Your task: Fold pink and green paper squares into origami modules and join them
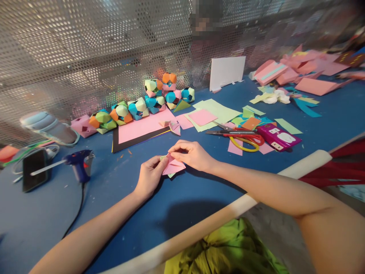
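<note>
Yellow-green fabric (228,251) bunches at five o'clock from the folded pink-and-green paper (174,167), held over the worktop (111,186). Left hand (151,174) fingers pinch its nine-o'clock edge; right hand (191,154) fingers grip its twelve-o'clock edge. Toward two o'clock lie scissors (239,133) beside a purple pack (281,139), its white markings unreadable; at nine, a glue gun (81,167).

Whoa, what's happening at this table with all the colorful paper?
A person is pinching a small piece of folded pink and green paper between the left hand and right hand, near the edge of a blue table. Beyond it, colorful folded paper balls stand in a row. Scissors lie to the right; a glue gun is to the left.
</note>
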The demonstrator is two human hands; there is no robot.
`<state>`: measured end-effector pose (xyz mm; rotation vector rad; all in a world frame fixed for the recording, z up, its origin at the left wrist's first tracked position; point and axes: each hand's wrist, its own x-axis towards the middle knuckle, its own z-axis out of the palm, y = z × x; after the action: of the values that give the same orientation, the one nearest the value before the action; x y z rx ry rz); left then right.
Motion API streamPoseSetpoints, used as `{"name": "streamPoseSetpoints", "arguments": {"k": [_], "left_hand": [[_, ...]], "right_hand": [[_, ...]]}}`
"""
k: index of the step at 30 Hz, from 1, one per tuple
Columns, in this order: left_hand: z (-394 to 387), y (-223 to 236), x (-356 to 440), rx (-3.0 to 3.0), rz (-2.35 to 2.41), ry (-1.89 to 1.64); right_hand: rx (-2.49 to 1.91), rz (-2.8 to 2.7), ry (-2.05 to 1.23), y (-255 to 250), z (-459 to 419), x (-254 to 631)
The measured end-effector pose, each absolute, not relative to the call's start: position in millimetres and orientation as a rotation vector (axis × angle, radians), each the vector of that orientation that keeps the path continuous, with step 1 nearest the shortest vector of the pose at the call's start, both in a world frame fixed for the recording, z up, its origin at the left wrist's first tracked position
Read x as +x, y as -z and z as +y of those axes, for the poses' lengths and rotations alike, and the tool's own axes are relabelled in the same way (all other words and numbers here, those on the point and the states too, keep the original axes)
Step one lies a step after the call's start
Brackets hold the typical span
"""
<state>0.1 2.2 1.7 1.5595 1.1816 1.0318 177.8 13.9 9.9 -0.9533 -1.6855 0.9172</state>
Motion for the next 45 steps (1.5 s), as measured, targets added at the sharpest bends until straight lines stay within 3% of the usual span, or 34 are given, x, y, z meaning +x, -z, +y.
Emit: {"name": "streamPoseSetpoints", "arguments": {"k": [21,29,45], "left_hand": [[2.7,-1.2,1.6,1.497,1.171,-1.046],[2.2,-2.7,1.4,1.477,1.256,-1.166],[2.7,-1.2,0.1,1.547,1.172,-1.095]], "right_hand": [[-0.890,-1.741,-0.721,-8.4,9.4,174.4],[-1.110,-1.732,-1.058,-10.1,13.9,177.2],[-1.170,-1.727,-0.896,-4.8,16.9,177.1]]}}
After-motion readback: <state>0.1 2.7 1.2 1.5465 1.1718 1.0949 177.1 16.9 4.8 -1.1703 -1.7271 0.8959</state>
